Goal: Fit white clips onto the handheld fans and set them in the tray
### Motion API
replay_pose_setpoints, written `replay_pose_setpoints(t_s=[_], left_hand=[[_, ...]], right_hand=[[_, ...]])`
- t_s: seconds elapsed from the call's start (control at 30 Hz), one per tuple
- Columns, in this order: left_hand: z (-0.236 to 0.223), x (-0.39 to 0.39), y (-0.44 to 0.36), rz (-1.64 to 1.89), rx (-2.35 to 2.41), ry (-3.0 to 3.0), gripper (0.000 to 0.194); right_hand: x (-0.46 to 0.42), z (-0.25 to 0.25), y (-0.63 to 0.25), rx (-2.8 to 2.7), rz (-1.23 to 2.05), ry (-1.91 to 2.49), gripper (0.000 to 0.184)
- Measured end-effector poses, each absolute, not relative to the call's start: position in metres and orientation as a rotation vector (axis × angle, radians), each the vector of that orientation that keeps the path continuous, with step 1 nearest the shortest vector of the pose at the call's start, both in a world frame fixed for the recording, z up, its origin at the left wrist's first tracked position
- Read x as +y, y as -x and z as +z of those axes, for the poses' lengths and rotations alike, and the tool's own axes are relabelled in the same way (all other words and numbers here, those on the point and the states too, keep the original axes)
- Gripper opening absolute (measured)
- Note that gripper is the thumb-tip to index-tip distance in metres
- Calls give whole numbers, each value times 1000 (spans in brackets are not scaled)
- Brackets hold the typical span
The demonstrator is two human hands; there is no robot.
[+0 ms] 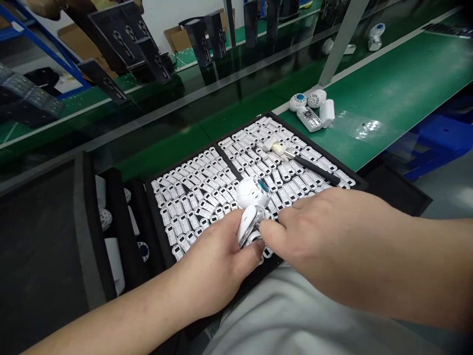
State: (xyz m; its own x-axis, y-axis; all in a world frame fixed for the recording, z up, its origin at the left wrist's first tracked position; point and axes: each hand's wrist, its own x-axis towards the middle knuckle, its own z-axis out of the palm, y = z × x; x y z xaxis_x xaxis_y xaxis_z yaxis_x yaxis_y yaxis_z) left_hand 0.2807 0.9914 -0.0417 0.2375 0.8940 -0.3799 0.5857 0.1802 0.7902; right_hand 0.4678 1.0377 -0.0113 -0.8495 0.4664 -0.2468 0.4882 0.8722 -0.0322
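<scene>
In the head view a small white mini fan [253, 193], with a round vented head and a blue centre, is held over the tray. My left hand [225, 249] grips its lower body, with the thumb and fingers closed around it. From the other side my right hand [314, 229] presses on the same body with its fingers curled; its fingertips are partly hidden. Beneath both hands lies a black tray [228, 165] filled with rows of small white parts [210, 190], each with a dark square. A black-handled tool [312, 166] with a whitish wrapped head rests across these parts.
White fan pieces [310, 118] and a clear plastic bag [360, 125] lie on the green bench [399, 93]. A black foam-lined box [127, 236] with white pieces stands left. A metal post [342, 44] rises behind; a blue stool [443, 140] is at right.
</scene>
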Motion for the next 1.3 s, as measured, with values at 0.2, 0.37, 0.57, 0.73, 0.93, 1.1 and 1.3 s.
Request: replay_pose_setpoints(t_s=[0.2, 0.37, 0.57, 0.73, 0.93, 1.1, 1.3], left_hand=[[-37, 989, -284, 360, 1476, -1503, 4], [-37, 990, -285, 376, 1470, -1480, 3], [-40, 998, -279, 394, 1462, -1379, 10], [-39, 999, -279, 418, 1437, -1354, 8], [-38, 995, -283, 424, 1477, -1482, 6], [-38, 993, -283, 422, 1490, -1460, 6], [-43, 991, -281, 399, 1496, -1453, 6]], right_hand=[[1038, -8, -460, 2662, -249, -689, 25], [1039, -9, -462, 2714, -211, -693, 24], [1044, -7, -480, 2814, -108, -841, 22], [1041, -12, -482, 2877, -34, -886, 19], [1034, -12, -471, 2880, -99, -782, 9], [1035, -8, -465, 2801, -135, -751, 7], [1038, -10, -461, 2766, -186, -706, 12]])
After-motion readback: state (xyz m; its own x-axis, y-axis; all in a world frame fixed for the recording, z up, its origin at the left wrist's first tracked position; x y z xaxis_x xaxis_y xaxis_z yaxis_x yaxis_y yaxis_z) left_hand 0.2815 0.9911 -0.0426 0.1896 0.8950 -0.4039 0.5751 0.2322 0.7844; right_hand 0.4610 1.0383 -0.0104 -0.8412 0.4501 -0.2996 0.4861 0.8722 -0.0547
